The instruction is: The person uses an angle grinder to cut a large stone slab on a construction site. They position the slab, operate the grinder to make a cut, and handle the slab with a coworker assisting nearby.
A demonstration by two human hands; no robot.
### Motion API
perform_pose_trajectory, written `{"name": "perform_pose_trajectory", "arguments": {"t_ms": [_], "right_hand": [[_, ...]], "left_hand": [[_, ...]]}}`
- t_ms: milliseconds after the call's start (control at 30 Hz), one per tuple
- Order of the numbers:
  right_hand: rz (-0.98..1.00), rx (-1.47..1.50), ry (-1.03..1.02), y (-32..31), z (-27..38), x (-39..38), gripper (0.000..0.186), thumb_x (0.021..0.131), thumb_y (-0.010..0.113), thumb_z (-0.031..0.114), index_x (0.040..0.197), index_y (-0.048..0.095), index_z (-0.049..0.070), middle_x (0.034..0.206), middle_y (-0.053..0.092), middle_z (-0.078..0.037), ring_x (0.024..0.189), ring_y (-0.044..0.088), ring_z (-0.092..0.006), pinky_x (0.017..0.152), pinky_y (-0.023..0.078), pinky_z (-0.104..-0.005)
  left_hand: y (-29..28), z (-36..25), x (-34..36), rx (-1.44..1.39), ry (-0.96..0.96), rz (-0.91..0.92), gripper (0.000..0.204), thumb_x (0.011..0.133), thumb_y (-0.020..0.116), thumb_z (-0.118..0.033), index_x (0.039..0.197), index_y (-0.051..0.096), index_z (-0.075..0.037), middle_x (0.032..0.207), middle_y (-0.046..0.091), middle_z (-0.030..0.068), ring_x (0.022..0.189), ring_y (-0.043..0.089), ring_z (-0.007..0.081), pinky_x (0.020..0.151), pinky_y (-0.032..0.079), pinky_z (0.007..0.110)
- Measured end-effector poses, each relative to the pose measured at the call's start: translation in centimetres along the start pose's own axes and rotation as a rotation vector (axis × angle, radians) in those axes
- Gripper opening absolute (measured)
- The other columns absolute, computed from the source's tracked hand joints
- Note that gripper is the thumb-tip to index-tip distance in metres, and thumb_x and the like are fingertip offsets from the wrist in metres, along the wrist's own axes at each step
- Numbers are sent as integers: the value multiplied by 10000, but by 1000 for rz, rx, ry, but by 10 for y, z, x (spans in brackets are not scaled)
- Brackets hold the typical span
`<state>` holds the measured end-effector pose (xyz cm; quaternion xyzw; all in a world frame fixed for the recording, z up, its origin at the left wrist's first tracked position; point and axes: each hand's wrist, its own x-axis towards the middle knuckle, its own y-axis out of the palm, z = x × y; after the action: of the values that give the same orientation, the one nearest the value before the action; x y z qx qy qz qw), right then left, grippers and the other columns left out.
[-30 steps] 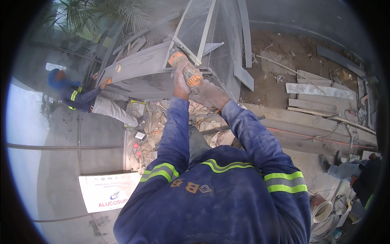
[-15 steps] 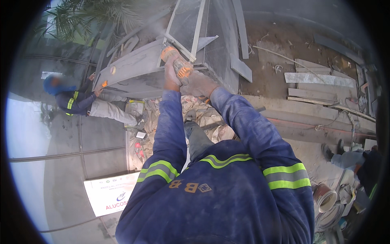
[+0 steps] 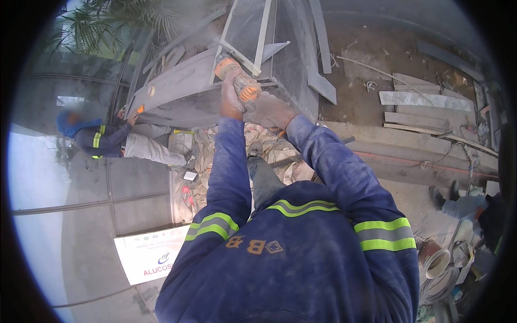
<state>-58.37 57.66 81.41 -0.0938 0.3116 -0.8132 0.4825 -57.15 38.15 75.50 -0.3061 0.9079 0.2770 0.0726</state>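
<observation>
Both my arms reach forward to an orange and dark angle grinder [image 3: 249, 89], dusty all over. My left hand [image 3: 231, 98] wraps round its body from the left side. Around the rear end, my right hand [image 3: 269, 110] is closed, its fingers partly hidden. The grinder's front end meets a pale strip [image 3: 237, 56] on a grey slab structure [image 3: 301, 81]; its disc cannot be made out. Haze hangs above that spot. Left of it lies a long grey panel [image 3: 183, 81] with a roll of tape [image 3: 151, 90] on top.
A co-worker [image 3: 102, 134] in a blue hood stands by the panel's left end. Crumpled sheeting [image 3: 207, 151] covers the ground below. Slab offcuts [image 3: 423, 102] lie right; another person's legs [image 3: 458, 207], a bucket [image 3: 435, 261] and coiled hose [image 3: 439, 288] are lower right.
The view has shifted slightly, so most things sit a little lower and to the right. Both hands keep their hold on the grinder. The co-worker's hooded head has turned or moved slightly.
</observation>
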Motion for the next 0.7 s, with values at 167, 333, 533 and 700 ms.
{"name": "perform_pose_trajectory", "arguments": {"t_ms": [167, 333, 533, 700], "right_hand": [[-75, 54, 94, 14, -9, 0, 458, 809, 629, 323, 1156, 679, 29, 1147, 662, -224, 1137, 643, -343, 952, 523, -443], [-22, 77, -61, 14, -20, 16, 651, 767, 725, 481, 1078, 643, -86, 1033, 692, -286, 1006, 688, -395, 865, 545, -454], [-43, 45, -68, 17, -22, 36, 643, 766, 729, 488, 1029, 665, -95, 979, 710, -266, 958, 705, -391, 832, 552, -444], [36, 115, -2, 8, -17, 9, 689, 777, 720, 484, 1137, 623, -96, 1067, 687, -266, 1024, 683, -391, 873, 540, -442]], "left_hand": [[-6, 4, 2, -19, -10, -14, 404, 874, 665, -268, 1152, 519, -13, 916, 610, 186, 764, 675, 345, 665, 607, 485], [5, 2, -4, -24, -2, -29, 391, 865, 666, -263, 1116, 519, -1, 883, 613, 172, 721, 674, 332, 632, 603, 474], [13, -6, -1, 37, 52, -11, 393, 861, 664, -272, 1098, 516, 5, 887, 612, 165, 714, 673, 332, 620, 602, 477], [7, 2, -7, -13, 12, -17, 382, 862, 659, -266, 1099, 515, -3, 872, 603, 168, 715, 667, 336, 632, 599, 478]]}}
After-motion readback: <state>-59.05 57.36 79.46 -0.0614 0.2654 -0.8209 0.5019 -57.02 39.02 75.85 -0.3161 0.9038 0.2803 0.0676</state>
